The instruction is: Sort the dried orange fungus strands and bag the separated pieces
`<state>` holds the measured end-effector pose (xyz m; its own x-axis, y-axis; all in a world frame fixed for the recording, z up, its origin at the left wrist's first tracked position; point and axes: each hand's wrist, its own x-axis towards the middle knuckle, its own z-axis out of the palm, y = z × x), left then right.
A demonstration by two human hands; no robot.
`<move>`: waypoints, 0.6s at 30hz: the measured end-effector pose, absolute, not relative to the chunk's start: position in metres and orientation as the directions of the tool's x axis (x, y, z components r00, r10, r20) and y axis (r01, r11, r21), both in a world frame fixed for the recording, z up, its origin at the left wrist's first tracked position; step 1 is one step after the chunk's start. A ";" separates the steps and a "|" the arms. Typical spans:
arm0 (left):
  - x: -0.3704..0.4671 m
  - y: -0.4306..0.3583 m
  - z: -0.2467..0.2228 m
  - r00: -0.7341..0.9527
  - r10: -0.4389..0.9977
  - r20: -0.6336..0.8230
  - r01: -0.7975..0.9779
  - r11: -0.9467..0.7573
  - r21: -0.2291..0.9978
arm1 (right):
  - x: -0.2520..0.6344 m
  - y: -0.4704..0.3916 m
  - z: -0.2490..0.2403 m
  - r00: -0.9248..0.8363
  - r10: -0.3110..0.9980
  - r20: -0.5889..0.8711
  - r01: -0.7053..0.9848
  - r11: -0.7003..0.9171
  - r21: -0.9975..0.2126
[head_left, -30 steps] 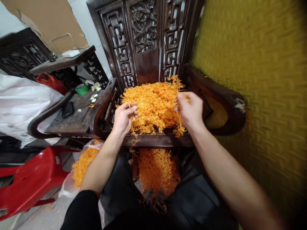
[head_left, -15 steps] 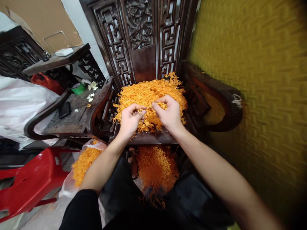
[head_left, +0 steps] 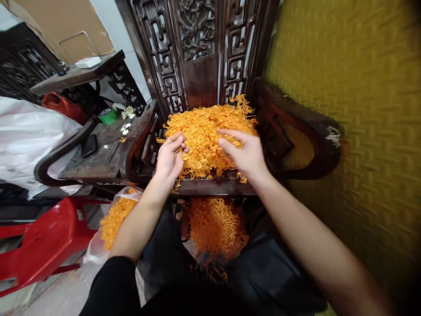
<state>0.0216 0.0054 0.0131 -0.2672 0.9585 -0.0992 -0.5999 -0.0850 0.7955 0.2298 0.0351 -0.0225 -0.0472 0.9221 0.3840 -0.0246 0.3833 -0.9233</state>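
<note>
A heap of orange, branching plastic-looking pieces (head_left: 205, 125) covers the seat of a dark carved wooden chair (head_left: 202, 83). My left hand (head_left: 169, 158) is at the heap's left front edge, its fingers curled with a thin orange piece showing between them. Over the right side of the heap is my right hand (head_left: 246, 151), thumb and forefinger apart. Some orange shows under its palm; whether that is held or part of the heap I cannot tell. Between my legs, below the seat, sits a mass of orange stringy stems (head_left: 215, 224).
At the left, a bag of orange pieces (head_left: 118, 219) stands beside a red plastic chair (head_left: 49, 237). A second wooden seat holds a phone (head_left: 89, 145), green tape (head_left: 108, 116) and white pieces (head_left: 128, 113). A yellow textured surface (head_left: 355, 87) rises on the right.
My hands have moved apart from close together over the heap, left hand leftward and right hand rightward. The right thumb and forefinger have spread. The view has shifted slightly.
</note>
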 end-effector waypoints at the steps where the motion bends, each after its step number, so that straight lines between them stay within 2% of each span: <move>1: 0.026 0.006 0.011 -0.281 0.953 -0.108 -0.610 -0.091 0.787 | 0.221 0.023 -0.021 -0.160 0.881 0.444 0.033 0.455 -0.890; 3: 0.036 0.007 0.007 -0.301 0.946 -0.120 -0.630 -0.102 0.770 | 0.203 0.004 -0.022 -0.278 0.796 0.537 0.117 0.583 -0.804; 5: 0.044 0.006 0.007 -0.301 0.945 -0.131 -0.658 -0.106 0.746 | 0.188 -0.005 -0.026 -0.301 0.746 0.594 0.200 0.658 -0.726; 8: 0.049 0.005 0.010 -0.288 0.946 -0.145 -0.693 -0.102 0.714 | 0.177 -0.005 -0.036 -0.288 0.726 0.625 0.322 0.688 -0.650; 12: 0.048 0.006 0.013 -0.266 0.949 -0.172 -0.707 -0.070 0.704 | 0.175 0.001 -0.044 -0.278 0.719 0.637 0.367 0.692 -0.622; 18: 0.045 0.003 0.014 -0.144 0.974 -0.176 -0.648 0.042 0.760 | 0.185 0.008 -0.040 -0.262 0.730 0.632 0.416 0.676 -0.609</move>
